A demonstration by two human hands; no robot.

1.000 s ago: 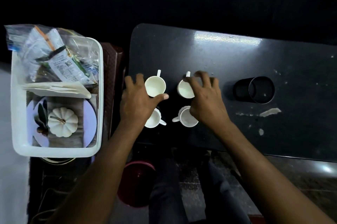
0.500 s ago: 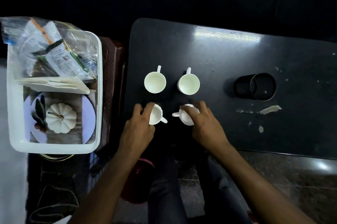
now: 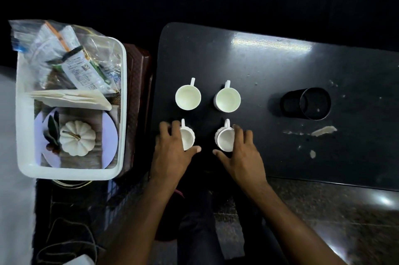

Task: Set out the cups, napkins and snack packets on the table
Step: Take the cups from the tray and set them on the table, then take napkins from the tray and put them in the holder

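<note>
Four white cups stand in a square on the black table point(image 3: 280, 66). The far left cup point(image 3: 187, 97) and far right cup point(image 3: 227, 98) stand free, handles pointing away. My left hand point(image 3: 173, 152) wraps the near left cup point(image 3: 187, 138), and my right hand point(image 3: 241, 156) wraps the near right cup point(image 3: 225, 139); both handles point away from me. Snack packets in a clear bag point(image 3: 71, 57) and folded napkins point(image 3: 71, 97) lie in the white tub point(image 3: 71, 174) at the left.
A black cylindrical holder point(image 3: 306, 102) lies on its side at the table's right, with pale scuffs point(image 3: 323, 130) near it. The tub also holds a white pumpkin point(image 3: 77, 137) on a lilac plate, and it rests on a brown stool point(image 3: 138, 92) beside the table.
My hands left the two far cups and came back to the two near ones. The near cups' handles, which pointed sideways, now point away from me.
</note>
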